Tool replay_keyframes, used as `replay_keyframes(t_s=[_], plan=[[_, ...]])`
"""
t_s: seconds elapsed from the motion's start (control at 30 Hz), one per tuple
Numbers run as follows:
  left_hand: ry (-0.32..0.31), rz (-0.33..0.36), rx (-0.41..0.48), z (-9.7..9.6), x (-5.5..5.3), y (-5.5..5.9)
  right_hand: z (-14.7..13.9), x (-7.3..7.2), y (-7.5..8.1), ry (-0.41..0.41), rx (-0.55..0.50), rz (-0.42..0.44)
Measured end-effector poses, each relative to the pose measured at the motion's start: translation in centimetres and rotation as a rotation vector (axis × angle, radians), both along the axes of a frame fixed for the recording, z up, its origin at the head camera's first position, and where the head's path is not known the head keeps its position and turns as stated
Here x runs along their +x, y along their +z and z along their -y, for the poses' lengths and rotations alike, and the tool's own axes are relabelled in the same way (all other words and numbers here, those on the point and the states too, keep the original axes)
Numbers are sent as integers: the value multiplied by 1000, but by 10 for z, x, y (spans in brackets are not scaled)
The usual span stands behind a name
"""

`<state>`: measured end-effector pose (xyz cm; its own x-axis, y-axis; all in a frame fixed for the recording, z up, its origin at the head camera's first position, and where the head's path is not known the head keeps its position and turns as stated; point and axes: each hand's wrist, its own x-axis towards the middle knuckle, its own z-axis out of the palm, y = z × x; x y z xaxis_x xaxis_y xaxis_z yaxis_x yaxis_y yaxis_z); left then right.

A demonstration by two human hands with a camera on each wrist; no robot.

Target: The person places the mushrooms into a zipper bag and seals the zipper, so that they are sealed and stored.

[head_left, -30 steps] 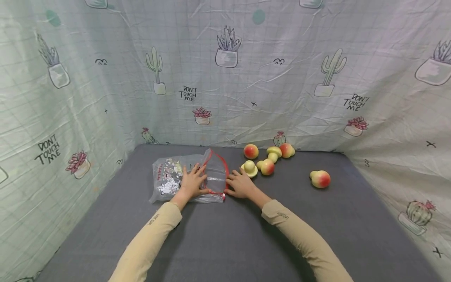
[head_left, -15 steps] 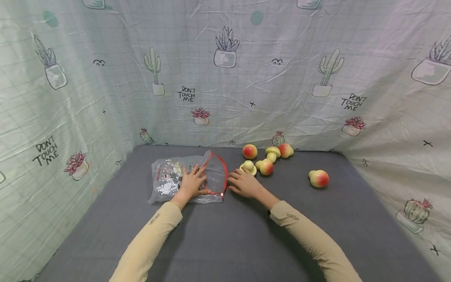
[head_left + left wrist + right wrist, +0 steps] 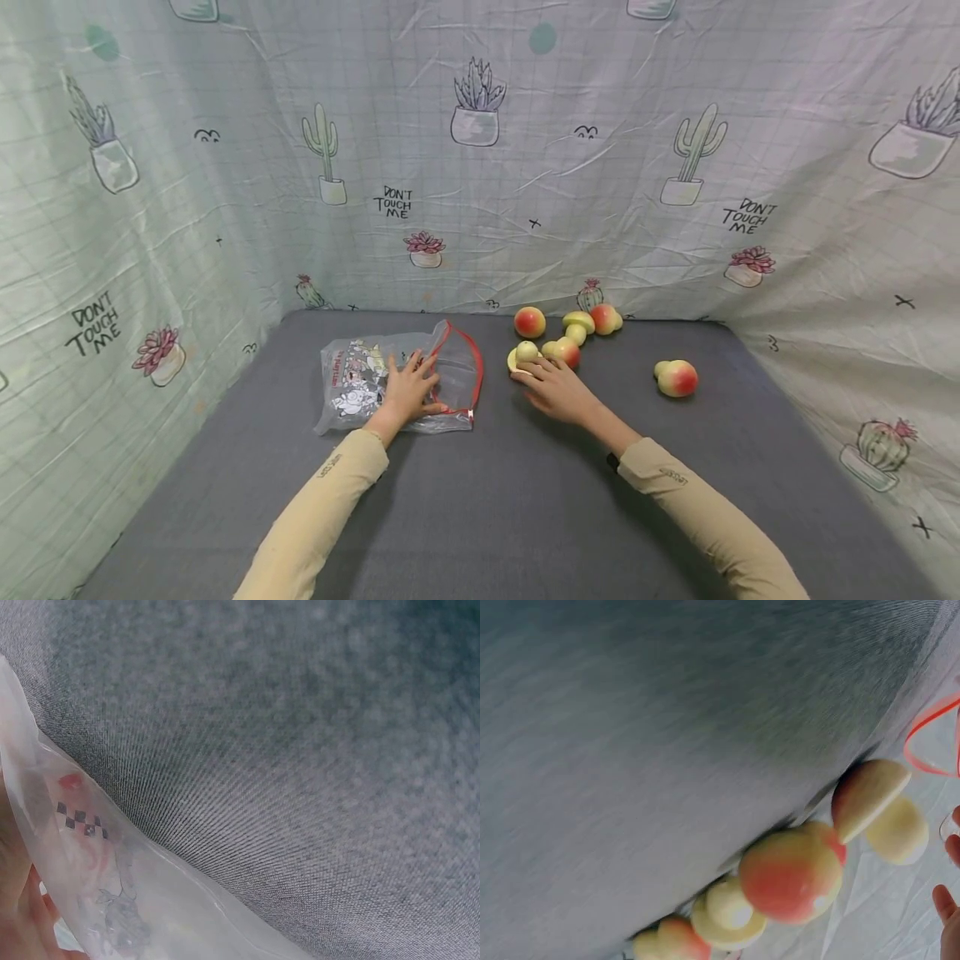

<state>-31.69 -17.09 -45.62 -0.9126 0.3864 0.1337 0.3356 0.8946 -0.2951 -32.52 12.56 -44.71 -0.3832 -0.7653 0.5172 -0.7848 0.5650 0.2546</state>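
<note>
My left hand [image 3: 408, 390] rests with spread fingers on a clear plastic zip bag [image 3: 360, 367] printed with cartoon figures. Its red-edged mouth [image 3: 477, 367] gapes to the right. In the left wrist view the bag [image 3: 172, 900] fills the lower left, partly over the fingers. My right hand [image 3: 562, 396] reaches palm down over the near edge of a mushroom-shaped toy [image 3: 527, 350], its pale stem pointing up. Just behind the fingers lies a second toy mushroom [image 3: 567, 352] with a red and yellow cap. The right wrist view has the fingertips [image 3: 945, 901] apart from the toys.
Several more toy mushrooms lie toward the back: a red-capped one [image 3: 529, 322], a yellow one [image 3: 578, 323] and another red one [image 3: 604, 319]. One toy mushroom [image 3: 677, 378] sits alone at the right. A printed curtain [image 3: 480, 217] hangs behind the grey tabletop [image 3: 480, 517].
My right hand has left the bag's red edge and moved right to the nearest toy mushroom. The left hand stays on the bag.
</note>
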Motion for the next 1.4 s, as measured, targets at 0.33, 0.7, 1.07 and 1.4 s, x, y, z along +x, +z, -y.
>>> replay_keyframes(t_s=[0.33,0.7,1.07,1.4], plan=[[-12,-1,19,0,3,2,-39,2,3,-12,-41,-29],[-23,0,38,3,0,2,-81,2,4,-72,-63,-71],[-42,-25,29,1,2,4,-128,0,-4,-289,-94,-87],[-40,-13,13,-1,2,2,-159,-2,-10,-458,-135,-79]])
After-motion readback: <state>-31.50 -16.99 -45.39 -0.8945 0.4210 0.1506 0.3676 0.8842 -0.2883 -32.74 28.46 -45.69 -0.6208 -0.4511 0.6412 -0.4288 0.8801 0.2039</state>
